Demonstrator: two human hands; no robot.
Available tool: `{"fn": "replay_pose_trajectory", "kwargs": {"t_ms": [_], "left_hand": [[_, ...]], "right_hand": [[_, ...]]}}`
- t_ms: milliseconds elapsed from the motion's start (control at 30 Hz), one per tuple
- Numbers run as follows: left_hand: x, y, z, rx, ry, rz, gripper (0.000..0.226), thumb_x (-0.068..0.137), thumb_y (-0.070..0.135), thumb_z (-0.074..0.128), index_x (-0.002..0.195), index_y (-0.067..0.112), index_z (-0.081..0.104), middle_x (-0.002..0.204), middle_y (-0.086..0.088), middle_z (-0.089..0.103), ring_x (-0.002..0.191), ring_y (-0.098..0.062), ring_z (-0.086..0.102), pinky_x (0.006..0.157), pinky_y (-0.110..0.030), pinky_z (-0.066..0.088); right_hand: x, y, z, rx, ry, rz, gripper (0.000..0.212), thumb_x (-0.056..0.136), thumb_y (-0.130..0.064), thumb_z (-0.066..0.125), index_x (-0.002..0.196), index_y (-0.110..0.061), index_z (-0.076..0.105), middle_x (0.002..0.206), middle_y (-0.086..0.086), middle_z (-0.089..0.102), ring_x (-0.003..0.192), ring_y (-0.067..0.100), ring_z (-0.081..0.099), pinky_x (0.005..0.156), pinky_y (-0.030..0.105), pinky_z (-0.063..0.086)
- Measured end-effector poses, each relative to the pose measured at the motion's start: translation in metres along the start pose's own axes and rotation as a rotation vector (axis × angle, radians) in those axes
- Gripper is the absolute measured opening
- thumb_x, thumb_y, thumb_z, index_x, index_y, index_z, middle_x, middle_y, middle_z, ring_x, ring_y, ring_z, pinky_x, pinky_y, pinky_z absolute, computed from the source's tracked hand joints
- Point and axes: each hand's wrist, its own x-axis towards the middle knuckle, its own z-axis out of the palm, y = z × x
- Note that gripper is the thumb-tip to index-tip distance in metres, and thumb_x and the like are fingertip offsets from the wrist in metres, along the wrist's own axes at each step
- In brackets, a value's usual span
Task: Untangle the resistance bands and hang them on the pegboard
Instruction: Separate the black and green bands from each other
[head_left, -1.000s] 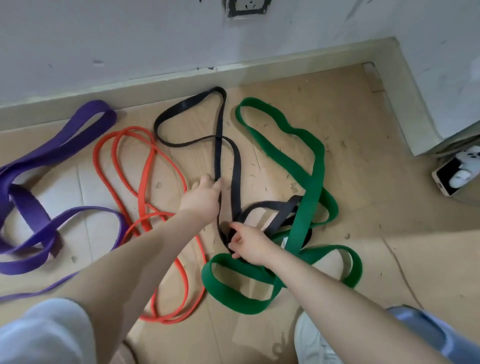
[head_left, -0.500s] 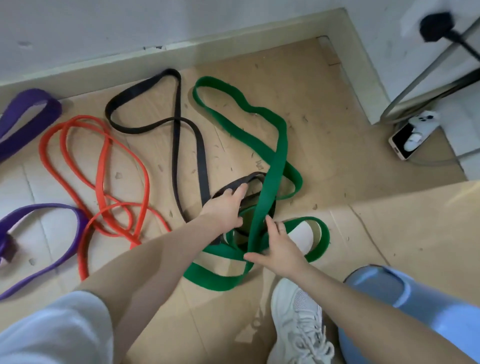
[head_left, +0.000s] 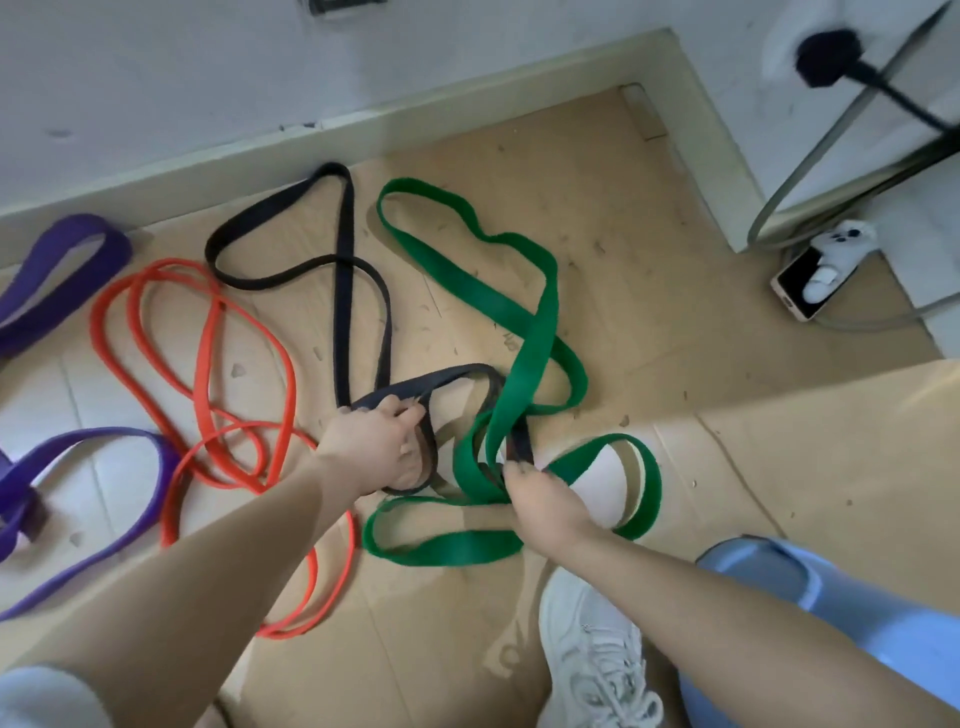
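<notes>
Left hand: fingers curled round a loop of the black band, gripping it. The rest of that band runs away from the hand toward the wall, lying flat on the floor.

Right hand: fingers closed in a pinch at the knot, where a short black section comes up between strands of the green band. I cannot tell whether the pinch is on black, green, or both; the fingertips are hidden from me.

Green band: one long loop beyond my right hand, one flat loop just below both hands, one small loop to the right of my right hand. Black threads through it between my two hands.

Orange band lies left of my left forearm, partly under it. Purple band is further left, well apart from the knot. Pegboard: not in view.

Risks, as I judge them:
- Pulling the two hands apart without first finding which loop passes through which would likely cinch black tighter round green.
- If the right pinch holds both colours, green drags along and nothing frees.
- My shoe sits near the lower green loop; stepping on it would pin the band while stretched, and it could snap back.
- My left forearm may sweep the orange band into the tangle.

Writing/brands: none legible on the bands. A phone lies far right of my right hand; screen dark, no readable text.
</notes>
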Motion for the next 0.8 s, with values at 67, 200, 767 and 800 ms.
{"fn": "replay_pose_trajectory", "kwargs": {"t_ms": [67, 200, 767, 800], "left_hand": [[0.005, 0.004, -0.002, -0.006, 0.038, -0.038, 0.048, 0.098, 0.031, 0.031, 0.145, 0.028, 0.021, 0.134, -0.002, 0.040, 0.106, -0.025, 0.055, 0.073, -0.032, 0.037], [0.014, 0.013, -0.011, -0.045, 0.022, -0.092, 0.042, 0.098, 0.023, 0.030, 0.140, 0.025, 0.031, 0.123, -0.004, 0.046, 0.098, -0.026, 0.057, 0.064, -0.033, 0.037], [0.045, 0.061, -0.012, 0.064, 0.109, 0.033, 0.058, 0.083, 0.002, 0.050, 0.134, 0.027, 0.042, 0.122, -0.005, 0.049, 0.113, -0.028, 0.043, 0.086, -0.033, 0.031], [0.039, 0.055, -0.009, 0.104, 0.182, 0.071, 0.049, 0.074, 0.004, 0.061, 0.117, 0.027, 0.057, 0.108, -0.006, 0.054, 0.100, -0.028, 0.047, 0.078, -0.033, 0.034]], "right_hand": [[-0.010, 0.025, -0.021, 0.088, 0.060, -0.008, 0.020, 0.089, -0.014, 0.050, 0.107, -0.008, 0.045, 0.103, 0.010, 0.055, 0.094, 0.031, 0.057, 0.066, 0.034, 0.040], [-0.022, 0.077, -0.072, 0.488, 0.222, -0.067, 0.018, 0.082, -0.014, 0.060, 0.099, -0.009, 0.057, 0.090, 0.000, 0.059, 0.084, 0.017, 0.056, 0.068, 0.026, 0.041], [0.018, 0.140, -0.143, 1.473, 0.389, 0.290, 0.018, 0.082, -0.001, 0.057, 0.084, -0.016, 0.066, 0.085, 0.009, 0.069, 0.083, 0.029, 0.064, 0.082, 0.043, 0.050], [0.016, 0.144, -0.140, 1.457, 0.356, 0.305, 0.019, 0.081, 0.001, 0.056, 0.084, -0.015, 0.066, 0.083, 0.010, 0.069, 0.082, 0.030, 0.063, 0.082, 0.043, 0.050]]}}
